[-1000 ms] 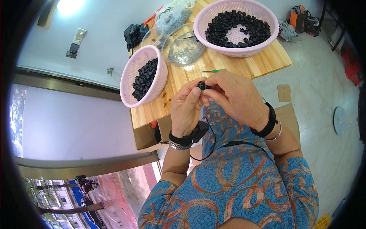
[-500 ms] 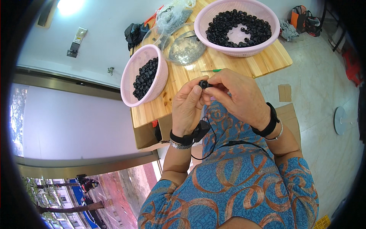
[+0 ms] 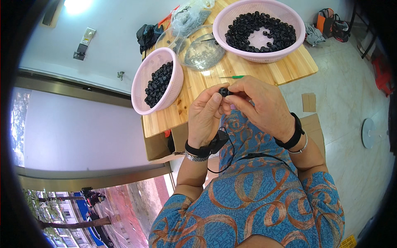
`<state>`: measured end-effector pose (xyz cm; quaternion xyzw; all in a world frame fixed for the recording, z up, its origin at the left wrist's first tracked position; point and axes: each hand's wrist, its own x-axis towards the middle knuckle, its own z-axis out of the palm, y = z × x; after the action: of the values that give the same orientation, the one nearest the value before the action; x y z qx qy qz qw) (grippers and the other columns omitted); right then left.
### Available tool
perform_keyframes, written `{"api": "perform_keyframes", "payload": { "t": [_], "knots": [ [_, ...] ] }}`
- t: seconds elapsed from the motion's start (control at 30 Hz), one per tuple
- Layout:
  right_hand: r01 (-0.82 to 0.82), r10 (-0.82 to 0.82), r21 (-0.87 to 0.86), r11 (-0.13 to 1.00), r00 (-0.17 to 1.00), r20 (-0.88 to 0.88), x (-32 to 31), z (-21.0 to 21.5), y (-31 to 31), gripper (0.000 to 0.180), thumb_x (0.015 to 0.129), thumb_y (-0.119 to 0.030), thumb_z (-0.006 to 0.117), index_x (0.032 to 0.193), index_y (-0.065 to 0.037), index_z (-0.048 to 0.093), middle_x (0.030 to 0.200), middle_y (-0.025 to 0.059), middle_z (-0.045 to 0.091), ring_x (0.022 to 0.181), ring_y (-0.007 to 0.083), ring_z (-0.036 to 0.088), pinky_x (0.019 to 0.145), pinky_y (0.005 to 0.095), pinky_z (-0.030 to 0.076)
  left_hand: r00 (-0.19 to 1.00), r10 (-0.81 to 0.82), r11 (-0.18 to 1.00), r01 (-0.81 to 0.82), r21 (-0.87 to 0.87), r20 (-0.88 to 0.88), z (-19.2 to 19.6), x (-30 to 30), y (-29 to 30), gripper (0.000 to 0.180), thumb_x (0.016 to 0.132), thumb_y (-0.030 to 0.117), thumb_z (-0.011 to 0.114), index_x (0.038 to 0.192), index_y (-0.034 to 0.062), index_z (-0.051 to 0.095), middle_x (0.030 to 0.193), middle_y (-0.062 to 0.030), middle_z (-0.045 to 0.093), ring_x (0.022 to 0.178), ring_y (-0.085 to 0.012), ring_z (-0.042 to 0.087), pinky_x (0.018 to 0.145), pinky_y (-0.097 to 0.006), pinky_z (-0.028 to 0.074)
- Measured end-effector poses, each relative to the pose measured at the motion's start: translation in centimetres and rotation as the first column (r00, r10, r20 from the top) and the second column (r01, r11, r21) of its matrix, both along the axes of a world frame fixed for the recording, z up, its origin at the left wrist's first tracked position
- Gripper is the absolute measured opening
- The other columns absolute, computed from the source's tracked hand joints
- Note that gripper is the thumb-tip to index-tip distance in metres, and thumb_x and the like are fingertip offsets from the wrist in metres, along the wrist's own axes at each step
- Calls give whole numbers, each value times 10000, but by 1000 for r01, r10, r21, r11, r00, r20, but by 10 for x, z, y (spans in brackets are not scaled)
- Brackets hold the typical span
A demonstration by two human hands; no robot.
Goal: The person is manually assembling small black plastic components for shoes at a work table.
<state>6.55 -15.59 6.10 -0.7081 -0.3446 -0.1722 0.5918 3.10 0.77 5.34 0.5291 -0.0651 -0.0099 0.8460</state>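
Note:
Between my two hands is a small round black plastic part (image 3: pixel 223 91), too small to name more exactly. My left hand (image 3: pixel 205 108) pinches it from the left with thumb and fingers. From the right, the thumb and forefinger of my right hand (image 3: pixel 257 99) close on the same part. Both hands are over my lap at the table's near edge. Just beyond them a thin tool with a green handle (image 3: pixel 237 77) lies on the wooden table (image 3: pixel 196 89).
A pink basket (image 3: pixel 178 84) of black parts stands at the left, and a larger pink basin (image 3: pixel 264 58) of them at the far right. Clear plastic trays (image 3: pixel 201 51) with small pieces and a plastic bag (image 3: pixel 185 18) lie behind. Cardboard (image 3: pixel 313 128) lies on the floor.
Hardly anything differs. Both hands keep their pinch on the black part, which seems slightly turned; the whole view has shifted a little.

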Motion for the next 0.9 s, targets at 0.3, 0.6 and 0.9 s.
{"api": "perform_keyframes", "payload": {
  "t": [0.3,0.6,0.9],
  "knots": [
    [28,-24,-70,997,998,57,1,-1,-3,114,792,-112,596,849,-33,537,767,115,554,708,295,568,612,372,450,999,34,990,-39,135,35,0,-1,-3,314,909,137,506,1147,-68,511,889,-63,607,707,-98,554,628,-207,470],
    [6,8,-134,991,995,104,3,2,-9,98,790,-112,588,834,-43,534,766,113,557,717,300,563,609,372,449,994,64,939,-90,333,89,2,-4,-3,290,899,137,526,1123,-46,547,904,-59,617,699,-87,551,617,-200,458],
    [-201,183,-171,964,976,-116,15,11,-17,201,754,-167,661,904,-51,594,706,77,566,623,230,559,548,308,437,998,-32,887,4,461,53,10,-8,3,302,911,152,507,1125,-60,538,886,-80,606,705,-125,559,621,-208,448]
  ]
}}
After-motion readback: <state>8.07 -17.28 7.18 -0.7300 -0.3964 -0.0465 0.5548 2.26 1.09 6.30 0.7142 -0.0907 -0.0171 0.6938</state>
